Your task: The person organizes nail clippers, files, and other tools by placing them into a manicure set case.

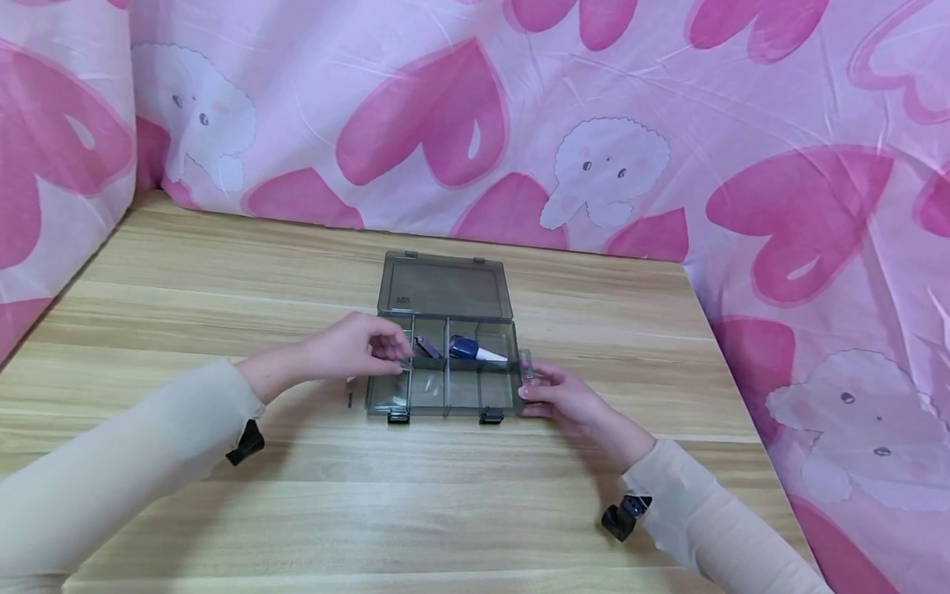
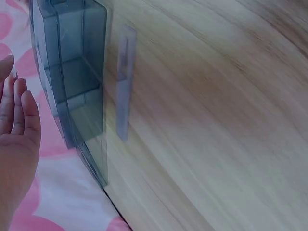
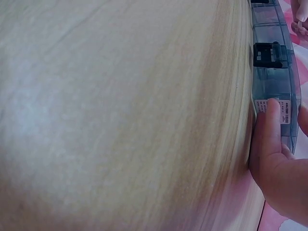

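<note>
A smoky, see-through divided box (image 1: 463,389) lies with its lid (image 1: 445,285) tipped back. My left hand (image 1: 356,345) is over its left compartments, thumb and fingertips together; a small clear piece shows between them, its kind too small to make out. In the left wrist view, the left hand's fingers (image 2: 30,113) are beside the box. My right hand (image 1: 571,400) rests against the box's right side; in the right wrist view a finger (image 3: 273,122) lies along a white label (image 3: 285,111). Inside are a navy nail polish bottle (image 1: 465,347) with a white cap and a dark nail clipper (image 1: 426,346).
A narrow, see-through purplish strip (image 2: 125,82) lies on the wooden table (image 1: 445,503) left of the box. Beside the right hand is a small clear object (image 1: 527,363). Two dark latches (image 1: 398,417) project from the box's front. Pink heart-patterned cloth (image 1: 445,115) encloses the table.
</note>
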The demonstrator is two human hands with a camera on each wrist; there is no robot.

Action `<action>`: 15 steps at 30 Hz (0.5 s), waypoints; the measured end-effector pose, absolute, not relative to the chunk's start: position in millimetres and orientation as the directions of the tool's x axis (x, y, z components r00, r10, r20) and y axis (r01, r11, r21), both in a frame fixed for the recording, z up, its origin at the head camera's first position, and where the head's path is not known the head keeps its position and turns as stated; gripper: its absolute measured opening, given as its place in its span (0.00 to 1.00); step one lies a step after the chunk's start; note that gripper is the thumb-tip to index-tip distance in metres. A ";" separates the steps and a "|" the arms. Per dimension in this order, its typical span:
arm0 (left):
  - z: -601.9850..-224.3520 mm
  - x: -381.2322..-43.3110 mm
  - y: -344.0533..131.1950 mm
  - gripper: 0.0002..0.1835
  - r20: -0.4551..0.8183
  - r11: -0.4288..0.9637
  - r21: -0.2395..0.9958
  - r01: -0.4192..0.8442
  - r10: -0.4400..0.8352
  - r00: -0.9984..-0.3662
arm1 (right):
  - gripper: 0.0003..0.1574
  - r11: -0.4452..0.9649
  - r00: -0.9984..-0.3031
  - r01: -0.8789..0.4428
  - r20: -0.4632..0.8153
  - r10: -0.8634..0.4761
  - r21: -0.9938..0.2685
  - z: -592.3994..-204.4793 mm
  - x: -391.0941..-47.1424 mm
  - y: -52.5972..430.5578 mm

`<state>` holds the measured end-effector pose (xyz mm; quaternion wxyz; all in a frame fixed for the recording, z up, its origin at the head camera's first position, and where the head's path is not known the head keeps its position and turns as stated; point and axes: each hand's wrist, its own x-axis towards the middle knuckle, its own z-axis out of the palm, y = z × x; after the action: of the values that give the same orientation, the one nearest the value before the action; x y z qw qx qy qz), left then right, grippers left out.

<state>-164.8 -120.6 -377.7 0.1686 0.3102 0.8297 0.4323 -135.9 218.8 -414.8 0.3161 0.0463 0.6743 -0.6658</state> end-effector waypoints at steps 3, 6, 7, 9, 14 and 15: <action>-378.5 -165.1 -114.0 0.09 -0.011 0.430 0.818 0.382 0.675 -0.737 | 0.41 0.105 -0.797 0.482 -0.485 -0.361 -0.870 -414.9 -135.9 218.9; -378.3 -165.0 -107.8 0.09 -0.024 0.439 0.812 0.386 0.685 -0.728 | 0.41 0.106 -0.796 0.479 -0.482 -0.366 -0.872 -415.2 -136.0 219.2; -378.0 -165.1 -105.9 0.09 -0.028 0.443 0.807 0.390 0.688 -0.725 | 0.41 0.109 -0.796 0.479 -0.483 -0.365 -0.871 -414.9 -135.9 219.4; -377.2 -165.0 -102.1 0.09 -0.036 0.450 0.800 0.396 0.695 -0.718 | 0.40 0.110 -0.796 0.478 -0.483 -0.364 -0.871 -414.5 -135.8 219.5; -375.9 -165.5 -93.9 0.10 -0.039 0.453 0.787 0.419 0.714 -0.699 | 0.40 0.113 -0.798 0.472 -0.478 -0.367 -0.875 -415.5 -136.1 219.5; -376.2 -165.6 -92.6 0.10 -0.039 0.454 0.784 0.423 0.716 -0.697 | 0.40 0.114 -0.799 0.470 -0.477 -0.367 -0.875 -415.8 -136.2 219.5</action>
<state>-165.6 -92.6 -376.2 0.1856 0.3423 0.8322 0.3948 -136.2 219.5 -415.8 0.3151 0.0380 0.6764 -0.6646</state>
